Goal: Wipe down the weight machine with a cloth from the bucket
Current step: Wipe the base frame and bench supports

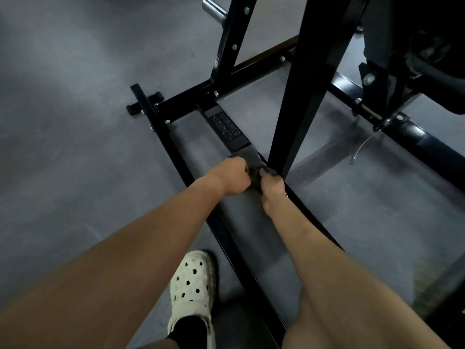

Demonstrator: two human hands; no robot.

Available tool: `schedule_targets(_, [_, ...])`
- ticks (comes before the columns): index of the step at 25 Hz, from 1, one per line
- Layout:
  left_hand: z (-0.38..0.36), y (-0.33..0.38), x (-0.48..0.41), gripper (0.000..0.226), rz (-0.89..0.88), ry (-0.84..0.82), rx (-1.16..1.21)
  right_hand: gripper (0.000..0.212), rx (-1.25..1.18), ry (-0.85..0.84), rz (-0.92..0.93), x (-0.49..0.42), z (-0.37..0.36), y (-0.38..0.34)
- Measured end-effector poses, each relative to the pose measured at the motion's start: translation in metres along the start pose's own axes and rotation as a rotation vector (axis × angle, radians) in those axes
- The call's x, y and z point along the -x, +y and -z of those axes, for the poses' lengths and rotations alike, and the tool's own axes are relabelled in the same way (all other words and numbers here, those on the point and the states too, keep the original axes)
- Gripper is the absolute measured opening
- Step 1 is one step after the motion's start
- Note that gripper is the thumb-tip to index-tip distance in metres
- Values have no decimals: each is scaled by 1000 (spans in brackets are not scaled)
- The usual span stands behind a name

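Floor (63, 122): grey gym flooring spreads all round the upright post; it carries the machine's feet, so the person has to bend low to reach the frame.
Weight machine (226, 46): black steel frame, its low rails meeting at the foot of the upright post. The low parts are the ones in hand at this moment, and they probably collect the most dust.
Upright post (302, 102): a slanted black beam that comes down onto the base rail, taken here as the landmark.
Base rail (254, 222): a flat black bar running past the left of the post's foot, with a lettered plate (226, 127) on it beyond the post.
Clog (192, 285): a white perforated shoe on the floor, well short of the post and to its left, likely planted there to steady the stoop.
Left hand (232, 176): just left of the post's foot, its fingers curled tight into a fist round the near-left end of the cloth.
Right hand (273, 195): just beside the post's foot, touching the rail. It is blurred, but its fingers seem curled on the cloth's other end. With two grips the cloth can be pulled taut across the rail, or be bunched and wrung.
Cloth (245, 155): dark grey, draped over the base rail just left of the post's foot, between the plate and the hands.
Bucket: not in view.
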State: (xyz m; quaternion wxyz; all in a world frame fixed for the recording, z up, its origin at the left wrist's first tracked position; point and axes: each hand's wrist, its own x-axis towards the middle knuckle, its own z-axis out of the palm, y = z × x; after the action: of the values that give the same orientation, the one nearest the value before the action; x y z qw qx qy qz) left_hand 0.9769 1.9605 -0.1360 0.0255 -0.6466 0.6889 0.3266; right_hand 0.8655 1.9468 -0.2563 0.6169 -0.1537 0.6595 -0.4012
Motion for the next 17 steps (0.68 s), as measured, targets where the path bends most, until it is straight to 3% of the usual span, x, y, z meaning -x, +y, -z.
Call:
schedule_targets(4, [-4,-8,2,27,24,-4,-13,27,-279,-132,-241,-2,21,12])
schedule_targets(8, [-4,-10,4,25,33,-7,-36,34,-533,-119,-209,-6,7,2])
schedule_targets(11, [-3,-6,7,23,19,-19,-30,26,-557,15,-207,-5,1,3])
schedule_targets(14, [0,-2,6,29,26,-3,-31,39,-623,134,-249,-12,16,16])
schedule_targets(17, [-4,-4,6,29,17,-12,-57,29,-637,28,-202,-4,14,2])
